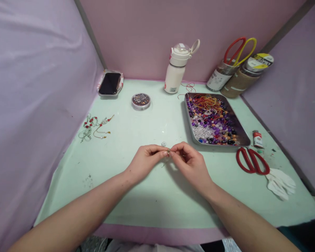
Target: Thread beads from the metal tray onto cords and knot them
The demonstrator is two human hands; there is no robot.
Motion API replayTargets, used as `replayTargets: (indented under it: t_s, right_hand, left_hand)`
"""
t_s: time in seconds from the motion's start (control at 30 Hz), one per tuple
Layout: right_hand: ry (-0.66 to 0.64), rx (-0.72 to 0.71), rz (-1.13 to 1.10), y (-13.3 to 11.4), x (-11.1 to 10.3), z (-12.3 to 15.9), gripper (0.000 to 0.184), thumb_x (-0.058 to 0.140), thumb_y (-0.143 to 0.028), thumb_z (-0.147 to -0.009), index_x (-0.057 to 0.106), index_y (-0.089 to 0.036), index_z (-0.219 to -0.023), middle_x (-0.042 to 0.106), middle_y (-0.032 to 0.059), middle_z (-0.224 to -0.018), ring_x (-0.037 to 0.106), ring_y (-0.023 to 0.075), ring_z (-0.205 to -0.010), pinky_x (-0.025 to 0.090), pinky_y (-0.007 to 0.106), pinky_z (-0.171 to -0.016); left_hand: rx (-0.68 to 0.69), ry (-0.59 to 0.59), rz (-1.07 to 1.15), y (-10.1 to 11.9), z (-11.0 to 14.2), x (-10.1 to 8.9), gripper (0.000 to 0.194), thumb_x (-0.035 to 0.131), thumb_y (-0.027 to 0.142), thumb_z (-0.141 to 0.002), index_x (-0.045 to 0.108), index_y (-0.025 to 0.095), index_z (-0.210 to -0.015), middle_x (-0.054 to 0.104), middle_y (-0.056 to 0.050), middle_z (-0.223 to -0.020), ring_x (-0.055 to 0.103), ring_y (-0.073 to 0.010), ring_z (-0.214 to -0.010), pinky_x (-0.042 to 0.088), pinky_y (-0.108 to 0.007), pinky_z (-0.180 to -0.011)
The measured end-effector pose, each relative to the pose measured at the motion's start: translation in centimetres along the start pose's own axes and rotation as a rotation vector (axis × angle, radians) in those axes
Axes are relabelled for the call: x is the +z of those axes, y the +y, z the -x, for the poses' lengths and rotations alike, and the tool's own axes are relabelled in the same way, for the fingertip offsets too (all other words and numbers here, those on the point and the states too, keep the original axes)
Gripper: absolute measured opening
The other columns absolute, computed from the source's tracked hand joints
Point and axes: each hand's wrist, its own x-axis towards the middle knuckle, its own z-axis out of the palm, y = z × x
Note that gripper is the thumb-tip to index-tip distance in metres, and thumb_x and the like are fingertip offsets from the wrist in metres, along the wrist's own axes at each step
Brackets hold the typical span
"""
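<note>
My left hand [148, 159] and my right hand [187, 162] meet fingertip to fingertip over the middle of the table. Both are closed in a pinch on a thin cord [168, 151], which looks greenish where it shows between the fingers. A small clear charm [163, 144] sits just beyond the left fingertips. Faint loose cord ends hang below the fingers; the fingers hide most of the cord. To the right of my right hand is a metal tray [243, 138] of mixed beads [215, 127] with a tangle of orange and red thread [208, 106] on top.
A beaded cord [94, 126] lies at the left. Behind stand a phone [109, 84] in a small tray, a round tin [141, 101], a white bottle [174, 75] and jars [240, 82]. Red-handled scissors [252, 161], a lighter [257, 139] and white gloves [280, 183] are at right.
</note>
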Motion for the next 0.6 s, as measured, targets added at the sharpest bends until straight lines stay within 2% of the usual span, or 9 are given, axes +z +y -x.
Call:
replayTargets:
  t_s: [0.17,0.27,0.37,0.5,0.6]
  right_hand:
    - [-0.026,-0.031,0.045,0.0,0.0,0.0,0.01,0.058,-0.027,-0.085,0.059,-0.02,-0.078,0.054,-0.0006,-0.072,0.047,0.0119,-0.061,0.036,0.024,-0.054]
    - [-0.048,-0.002,0.015,0.3,0.1,0.2,0.01,0.06,-0.03,-0.084,0.057,-0.021,-0.088,0.051,-0.0029,-0.069,0.046,0.0116,-0.058,0.036,0.024,-0.054]
    - [-0.007,0.014,0.008,0.7,0.0,0.2,0.017,0.061,-0.031,-0.083,0.056,-0.022,-0.096,0.047,-0.0049,-0.065,0.043,0.0111,-0.055,0.035,0.024,-0.053]
    - [0.02,-0.011,0.084,0.4,-0.5,0.1,0.011,0.06,-0.031,-0.083,0.059,-0.021,-0.079,0.047,-0.0033,-0.062,0.042,0.0118,-0.055,0.034,0.025,-0.053]
    - [-0.048,-0.044,0.093,-0.1,-0.8,0.3,0.014,0.058,-0.029,-0.085,0.059,-0.02,-0.074,0.046,-0.0036,-0.06,0.04,0.0114,-0.054,0.033,0.025,-0.052]
  left_hand:
    - [-0.02,0.017,0.042,0.0,0.0,0.0,0.021,0.068,0.03,-0.075,0.075,0.016,-0.088,0.075,-0.007,-0.094,0.065,-0.0192,-0.09,0.048,-0.031,-0.086]
    - [-0.027,0.046,0.062,0.0,0.0,0.0,0.022,0.069,0.031,-0.074,0.075,0.015,-0.088,0.074,-0.008,-0.095,0.065,-0.0199,-0.091,0.048,-0.032,-0.086]
    - [-0.019,0.078,0.067,-0.2,-0.2,-0.2,0.023,0.071,0.032,-0.073,0.075,0.016,-0.088,0.074,-0.008,-0.094,0.065,-0.0197,-0.091,0.047,-0.031,-0.085]
    - [-0.035,0.087,0.121,-0.3,-0.5,-0.7,0.022,0.072,0.033,-0.072,0.075,0.017,-0.087,0.074,-0.007,-0.09,0.063,-0.0177,-0.088,0.045,-0.029,-0.082]
    - [-0.061,0.061,0.206,-0.2,-0.5,-1.0,0.018,0.073,0.033,-0.072,0.074,0.016,-0.078,0.072,-0.007,-0.093,0.059,-0.0139,-0.081,0.043,-0.027,-0.075]
